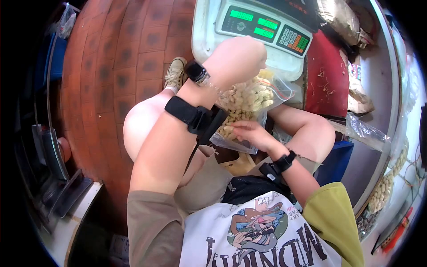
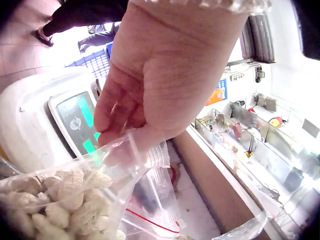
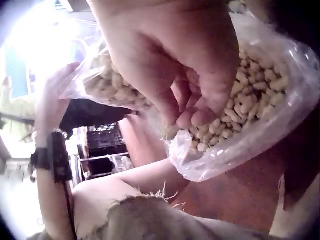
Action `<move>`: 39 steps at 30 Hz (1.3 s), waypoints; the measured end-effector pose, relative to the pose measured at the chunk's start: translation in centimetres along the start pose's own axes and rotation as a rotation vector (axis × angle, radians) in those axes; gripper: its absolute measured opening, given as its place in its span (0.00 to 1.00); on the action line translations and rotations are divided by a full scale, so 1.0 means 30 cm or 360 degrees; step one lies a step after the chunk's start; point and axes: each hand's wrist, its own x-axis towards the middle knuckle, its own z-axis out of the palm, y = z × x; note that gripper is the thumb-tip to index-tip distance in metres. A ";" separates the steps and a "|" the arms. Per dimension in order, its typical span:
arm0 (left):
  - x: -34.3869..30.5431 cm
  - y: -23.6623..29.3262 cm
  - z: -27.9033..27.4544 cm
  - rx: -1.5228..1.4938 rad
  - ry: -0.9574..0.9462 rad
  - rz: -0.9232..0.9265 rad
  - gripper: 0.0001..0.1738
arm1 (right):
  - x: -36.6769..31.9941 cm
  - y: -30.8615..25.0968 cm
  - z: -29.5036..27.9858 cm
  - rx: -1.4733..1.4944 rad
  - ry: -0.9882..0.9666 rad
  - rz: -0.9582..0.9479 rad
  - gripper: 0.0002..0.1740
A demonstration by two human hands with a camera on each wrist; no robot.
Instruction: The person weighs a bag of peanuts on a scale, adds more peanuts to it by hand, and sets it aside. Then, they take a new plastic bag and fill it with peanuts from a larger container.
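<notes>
My left hand (image 1: 240, 55) (image 2: 165, 75) grips the top edge of a clear zip bag (image 2: 155, 225) of unshelled peanuts (image 1: 255, 95) (image 2: 70, 200). Its fingers curl over the plastic, and the bag's red zip line hangs below. Below and beside it lies a larger open clear bag (image 3: 295, 120), with loose peanuts (image 3: 250, 95) inside. My right hand (image 1: 253, 134) (image 3: 175, 55) is at this bag's near edge, thumb and fingertips together on what looks like a peanut (image 3: 169, 131); the fingers partly hide it.
A digital scale (image 1: 267, 26) (image 2: 75, 120) with lit green displays stands just beyond the bags. Beside it is a red surface (image 1: 327, 75) with scattered bits. My bare knees flank the bags, above a tiled floor (image 1: 106, 89). A blue bin (image 1: 340, 162) stands at the right.
</notes>
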 end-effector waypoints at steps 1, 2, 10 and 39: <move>0.001 0.002 0.000 -0.0004 -0.0042 -0.0021 0.11 | -0.034 -0.038 0.002 -0.0002 0.0016 -0.0011 0.19; 0.003 0.005 0.002 -0.0010 -0.0086 -0.0041 0.11 | -0.066 -0.067 -0.002 -0.0082 0.0052 -0.0077 0.18; -0.011 0.026 0.048 -0.0033 -0.0073 0.0097 0.10 | -0.335 -0.254 -0.037 0.0069 0.0014 -0.0447 0.10; -0.057 0.077 0.024 -0.0168 -0.0275 0.0250 0.09 | -0.055 -0.335 -0.050 -0.0722 0.1099 -0.1392 0.09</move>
